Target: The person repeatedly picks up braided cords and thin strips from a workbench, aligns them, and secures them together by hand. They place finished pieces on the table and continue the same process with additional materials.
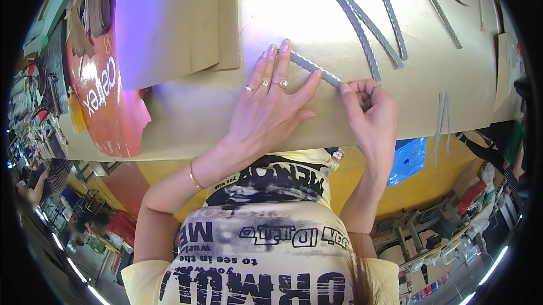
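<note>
A narrow grey strip with a pale braided edge point(308, 64) lies slantwise on the brown-covered table in front of me. My left hand point(271, 93) is spread flat, its fingertips pressing on the strip's far-left part and its index finger touching near the middle. At the strip's near-right end, my right hand point(370, 107) pinches it between thumb and curled fingers. The end inside that grip is hidden. Rings show on both hands and a bracelet on the left wrist.
More braided grey strips point(353, 19) lie beyond my hands at the far right, with a curled braided piece point(443, 16) beside them. Large brown sheets point(175, 22) cover the far left. Thin strips point(441, 115) hang over the near right edge above a blue stool point(408, 160).
</note>
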